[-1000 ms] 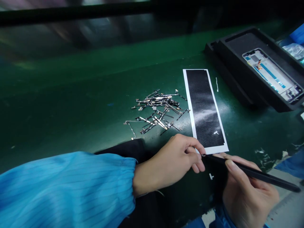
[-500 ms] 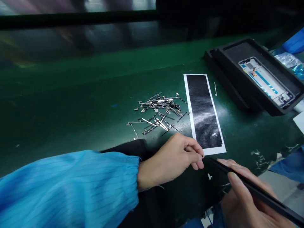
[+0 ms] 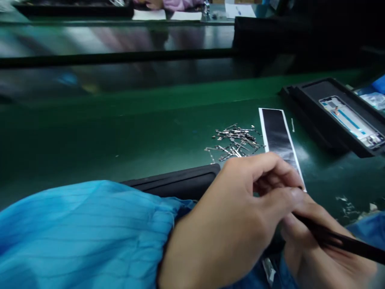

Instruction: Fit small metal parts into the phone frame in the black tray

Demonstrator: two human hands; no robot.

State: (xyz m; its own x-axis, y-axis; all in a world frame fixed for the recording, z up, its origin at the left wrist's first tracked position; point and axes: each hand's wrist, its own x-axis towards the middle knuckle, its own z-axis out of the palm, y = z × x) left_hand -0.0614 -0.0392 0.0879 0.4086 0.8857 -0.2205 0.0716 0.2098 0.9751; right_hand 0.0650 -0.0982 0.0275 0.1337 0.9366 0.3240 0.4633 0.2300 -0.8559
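My left hand (image 3: 237, 208), in a blue striped sleeve, is closed with thumb and index finger pinched together. A tiny dark bit shows at its fingertips, too small to name. Right beside those fingertips, my right hand (image 3: 325, 237) grips black tweezers (image 3: 349, 241); their tips are hidden behind the left hand. Beyond the hands lies a white-edged sheet with black strips (image 3: 278, 128), its lower end covered by the left hand. To its left is a loose pile of small flex cables (image 3: 237, 138).
A black foam tray (image 3: 319, 120) at the right holds an opened phone frame (image 3: 351, 118). A dark flat case (image 3: 180, 182) lies beyond my left sleeve. A thin strip (image 3: 292, 125) rests right of the sheet. Across the bench, another person's pink sleeve (image 3: 183, 4) shows.
Both hands have come together and nearer to the camera; the left fingertips now meet the right hand at the tweezers. The view has tilted up, showing more of the far bench.
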